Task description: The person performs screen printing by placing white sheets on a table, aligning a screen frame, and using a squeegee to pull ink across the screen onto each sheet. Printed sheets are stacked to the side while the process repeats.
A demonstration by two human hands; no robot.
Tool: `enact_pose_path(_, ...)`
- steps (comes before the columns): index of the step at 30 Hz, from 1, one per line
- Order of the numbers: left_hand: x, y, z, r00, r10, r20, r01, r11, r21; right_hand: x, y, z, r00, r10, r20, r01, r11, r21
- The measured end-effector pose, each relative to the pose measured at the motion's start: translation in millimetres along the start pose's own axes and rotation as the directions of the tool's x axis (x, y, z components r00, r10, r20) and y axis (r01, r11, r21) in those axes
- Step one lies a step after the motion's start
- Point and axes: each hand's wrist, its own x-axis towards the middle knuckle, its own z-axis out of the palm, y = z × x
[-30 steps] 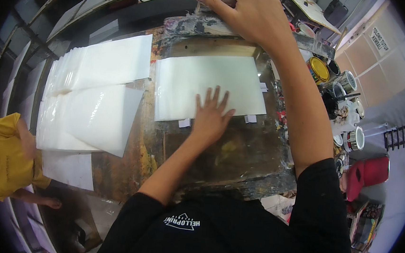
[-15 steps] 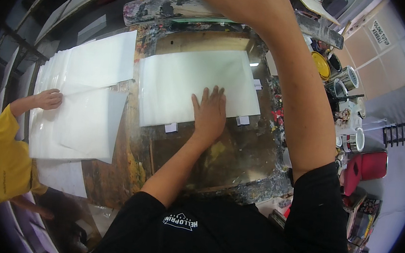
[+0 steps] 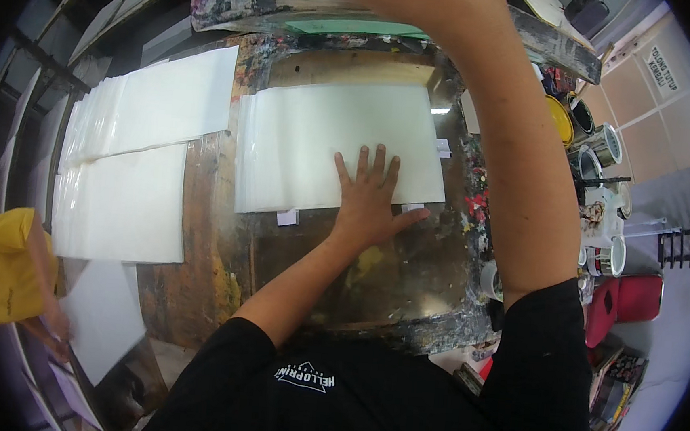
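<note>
Left hand lies flat, fingers spread, pinning the white plastic sheet on the paint-stained printing table; right hand is out of view above. Since a second ago the sheet sits larger and squarer under the raised screen frame

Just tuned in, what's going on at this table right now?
The person's left hand lies flat, fingers spread, on the near edge of a white sheet on the paint-stained table. The right arm reaches up past the top of the picture, its hand out of view. More white sheets lie to the left, near another person in yellow.
</note>
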Motion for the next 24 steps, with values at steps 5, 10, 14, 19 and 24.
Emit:
enact_pose_path(5,-3,1,2,0.999,0.031,-0.024,-0.032,0.999,-0.008,6,8,17,0.979,-0.065,-0.195,0.063,0.998,-0.013)
enact_pose_path(10,-12,-2,-2,0.992,0.068,-0.110,-0.066,0.998,0.026,1,-7,6,0.997,0.041,-0.066,-0.041,0.999,0.010)
enact_pose_path(14,-13,-13,-45,0.975,-0.080,-0.208,0.013,0.953,-0.303,-4,-2,16,0.987,0.010,-0.159,-0.006,1.000,0.025)
enact_pose_path(19,-18,-63,-169,0.851,-0.475,-0.227,-0.131,0.226,-0.965,-60,12,77,0.952,-0.155,-0.265,0.142,0.988,-0.065)
enact_pose_path(24,-77,-76,-130,0.896,-0.425,-0.129,0.143,0.551,-0.822,-137,15,127,0.955,-0.095,0.280,0.105,0.994,-0.020)
